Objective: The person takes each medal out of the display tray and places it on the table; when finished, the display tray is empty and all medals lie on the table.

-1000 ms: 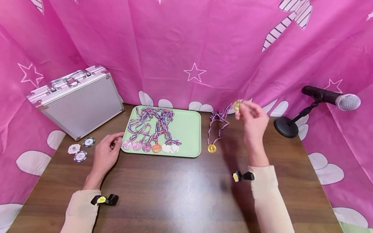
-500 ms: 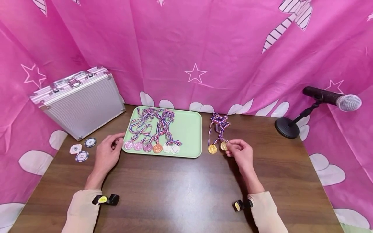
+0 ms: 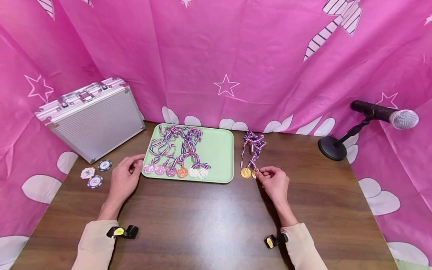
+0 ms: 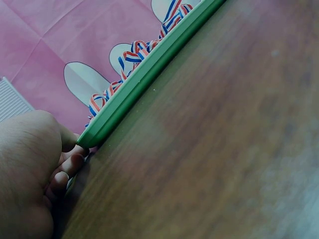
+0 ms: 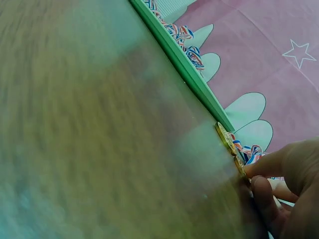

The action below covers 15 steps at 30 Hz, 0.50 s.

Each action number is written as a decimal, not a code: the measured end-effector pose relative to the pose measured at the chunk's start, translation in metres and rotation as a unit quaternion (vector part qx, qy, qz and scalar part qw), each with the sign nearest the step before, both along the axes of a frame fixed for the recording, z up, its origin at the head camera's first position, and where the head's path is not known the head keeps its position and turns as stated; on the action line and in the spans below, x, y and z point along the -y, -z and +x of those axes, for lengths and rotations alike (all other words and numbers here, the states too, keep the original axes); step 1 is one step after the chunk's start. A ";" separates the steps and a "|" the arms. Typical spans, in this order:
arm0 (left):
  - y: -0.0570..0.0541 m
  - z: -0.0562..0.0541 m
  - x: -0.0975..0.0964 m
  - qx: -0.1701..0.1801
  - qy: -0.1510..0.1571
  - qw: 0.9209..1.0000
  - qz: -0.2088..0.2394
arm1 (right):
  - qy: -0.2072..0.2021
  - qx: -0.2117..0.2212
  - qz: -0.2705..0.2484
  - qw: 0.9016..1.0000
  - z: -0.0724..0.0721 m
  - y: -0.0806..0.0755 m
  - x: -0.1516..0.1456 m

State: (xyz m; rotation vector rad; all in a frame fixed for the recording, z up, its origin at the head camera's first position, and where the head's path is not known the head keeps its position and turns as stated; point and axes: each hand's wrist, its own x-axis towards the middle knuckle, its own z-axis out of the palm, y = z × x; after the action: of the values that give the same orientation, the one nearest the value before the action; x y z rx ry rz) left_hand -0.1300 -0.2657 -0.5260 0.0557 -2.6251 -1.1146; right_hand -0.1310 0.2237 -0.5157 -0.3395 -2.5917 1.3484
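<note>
My right hand [image 3: 275, 183] pinches the rim of a gold medal [image 3: 254, 174] between thumb and fingertips, low at the table to the right of the green tray [image 3: 221, 150]. A second gold medal [image 3: 245, 173] lies flat just left of it; their striped ribbons [image 3: 254, 144] are bunched behind. In the right wrist view the pinched medal [image 5: 239, 166] touches or nearly touches its neighbour [image 5: 225, 137]. My left hand [image 3: 125, 178] holds the tray's left edge, with thumb and bent fingers at the corner in the left wrist view. Several pink, bronze and silver medals [image 3: 182, 172] line the tray's front, ribbons behind them.
Behind the left hand stands a silver aluminium case [image 3: 96, 122]. Several poker chips [image 3: 95, 181] lie left of that hand. At the far right is a microphone [image 3: 388, 113] on a black stand [image 3: 332, 147]. A pink curtain [image 3: 189, 67] hangs behind the wooden table [image 3: 189, 221].
My right hand has come down from the back right with the gold medal, lowered it to the table and slid it left beside the other gold medal. The left hand stays at the tray.
</note>
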 end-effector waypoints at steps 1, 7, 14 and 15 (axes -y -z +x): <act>0.000 0.000 0.000 0.000 0.000 1.000 0.000 | 0.002 -0.004 0.005 1.000 0.000 0.001 0.000; -0.002 0.000 0.000 0.005 0.001 1.000 -0.001 | 0.007 -0.021 -0.017 1.000 0.001 0.004 0.002; -0.002 0.000 0.000 0.007 0.002 1.000 0.000 | 0.023 -0.039 -0.044 0.998 0.004 0.007 0.002; -0.002 0.000 0.000 0.008 0.002 1.000 0.000 | 0.027 -0.044 -0.051 0.997 0.004 0.008 0.002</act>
State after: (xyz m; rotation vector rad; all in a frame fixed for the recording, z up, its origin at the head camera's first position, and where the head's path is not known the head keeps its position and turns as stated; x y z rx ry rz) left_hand -0.1299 -0.2661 -0.5241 0.0589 -2.6404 -1.1194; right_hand -0.1273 0.2213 -0.5234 -0.3536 -2.4303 1.4470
